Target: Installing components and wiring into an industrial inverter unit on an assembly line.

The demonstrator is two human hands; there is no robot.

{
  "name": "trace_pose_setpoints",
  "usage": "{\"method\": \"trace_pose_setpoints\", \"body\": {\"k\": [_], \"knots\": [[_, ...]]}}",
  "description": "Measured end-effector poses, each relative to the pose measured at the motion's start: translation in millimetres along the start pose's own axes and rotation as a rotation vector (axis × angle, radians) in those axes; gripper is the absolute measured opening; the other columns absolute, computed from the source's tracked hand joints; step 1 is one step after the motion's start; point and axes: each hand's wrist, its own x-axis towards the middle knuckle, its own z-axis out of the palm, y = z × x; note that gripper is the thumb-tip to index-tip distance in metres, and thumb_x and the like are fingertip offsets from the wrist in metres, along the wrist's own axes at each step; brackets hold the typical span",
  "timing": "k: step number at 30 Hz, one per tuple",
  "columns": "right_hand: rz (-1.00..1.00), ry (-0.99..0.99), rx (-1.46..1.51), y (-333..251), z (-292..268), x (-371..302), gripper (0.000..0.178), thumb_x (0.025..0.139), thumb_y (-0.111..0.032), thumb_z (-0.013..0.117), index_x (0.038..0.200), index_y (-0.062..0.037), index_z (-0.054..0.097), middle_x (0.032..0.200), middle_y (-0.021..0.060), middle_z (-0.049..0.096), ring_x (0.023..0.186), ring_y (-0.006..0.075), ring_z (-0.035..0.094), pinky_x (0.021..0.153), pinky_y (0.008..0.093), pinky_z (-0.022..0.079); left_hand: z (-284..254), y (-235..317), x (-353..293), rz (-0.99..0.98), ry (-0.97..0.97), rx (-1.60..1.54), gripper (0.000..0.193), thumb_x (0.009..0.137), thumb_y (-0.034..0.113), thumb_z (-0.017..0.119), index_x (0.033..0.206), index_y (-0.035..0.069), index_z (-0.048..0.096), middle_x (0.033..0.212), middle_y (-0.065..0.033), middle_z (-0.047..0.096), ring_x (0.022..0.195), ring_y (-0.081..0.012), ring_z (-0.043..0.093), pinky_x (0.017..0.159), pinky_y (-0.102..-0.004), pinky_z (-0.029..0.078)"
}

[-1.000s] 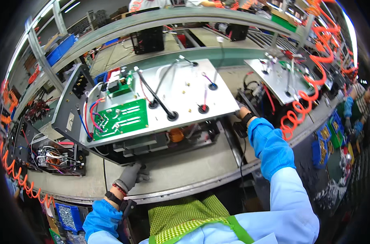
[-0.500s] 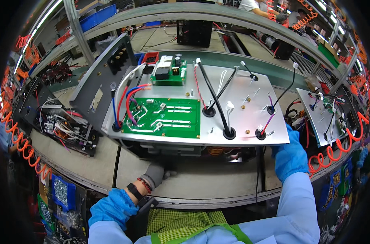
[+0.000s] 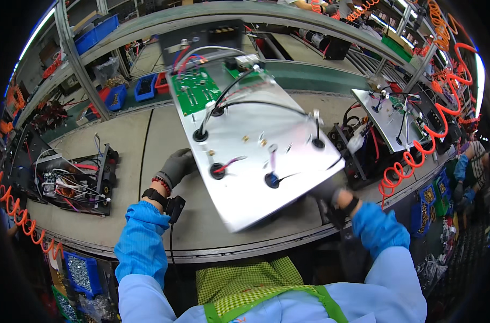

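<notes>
Turning askew over the bench (image 3: 121,231), the silver panel unit (image 3: 234,188) is flanked by both hands, its bare end toward the body; that near corner could be knocked on the bench's front edge if it were swung too far. At its right edge the right hand (image 3: 328,191) is blurred and partly hidden, and whether its fingers are clamped or apart cannot be told. By the left edge the gloved left hand (image 3: 178,167) is placed, its fingertips obscured, so a grip cannot be confirmed either; a slip could be caused by uneven support. Farther in, the loose black leads (image 3: 277,105) could be snagged on the neighbouring open unit (image 3: 358,148) at the right. Farthest off, the dark end plate (image 3: 199,40) could be scraped if the metal rail (image 3: 288,17) were met.

Compared with half a second ago, the bare end has been brought round to the near side, and the green circuit board (image 3: 195,90) has been carried to the far end. The left hand has been moved from the bench's front to the panel's left side.
</notes>
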Motion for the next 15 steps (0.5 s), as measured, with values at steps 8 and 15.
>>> {"method": "trace_pose_setpoints", "body": {"k": [8,15], "knots": [[-0.087,-0.463,0.357,-102.7,-10.5,-88.0,0.053,0.085,-0.037,0.067,0.127,-0.0053,0.057,0.094,0.0184,0.070,0.087,0.0336,0.069,0.082,0.0405,0.054,-108.4,-81.0,-216.9,0.085,0.082,0.372,0.032,0.097,0.015,0.053,0.124,-0.002,0.055,0.108,-0.0099,0.065,0.094,-0.0186,0.063,0.079,-0.0325,0.054],[0.190,0.257,0.394,19.4,-38.9,58.5,0.073,0.083,-0.039,0.071,0.139,-0.0001,0.044,0.129,0.0219,0.057,0.120,0.0317,0.056,0.101,0.0384,0.043,-20.1,-84.0,-287.5,0.042,0.361,0.219,0.033,0.095,0.026,0.054,0.114,-0.001,0.060,0.093,-0.0120,0.067,0.081,-0.0222,0.065,0.071,-0.0358,0.053]]}}
